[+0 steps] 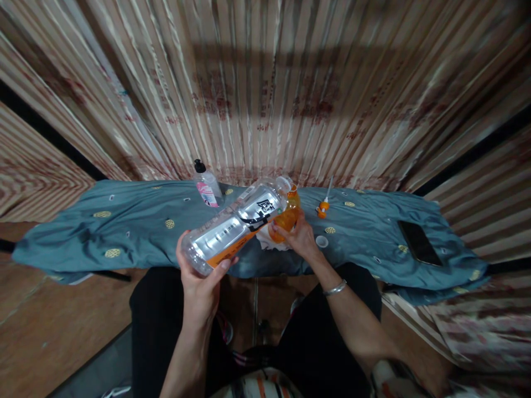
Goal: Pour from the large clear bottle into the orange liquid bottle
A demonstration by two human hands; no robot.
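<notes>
My left hand (203, 282) is wrapped round the base of a large clear plastic bottle (236, 226) with a silver and orange label. The bottle is tilted, its mouth up and to the right, close to the top of an orange bottle (286, 221). Around that smaller orange bottle my right hand (301, 235) is closed; the big bottle partly hides it. Whether liquid passes between them I cannot tell. Beneath the orange bottle lies a crumpled white tissue (271, 241). An orange pump top (323, 208) with a pale tube rests to the right, and a small white cap (322, 241) lies near my right wrist.
A clear bottle with a black cap and pink label (208, 188) stands at the back left. At the right lies a dark phone (420, 242). Everything rests on a narrow surface covered by a blue-green patterned cloth (141, 221), with a striped curtain (257, 99) behind.
</notes>
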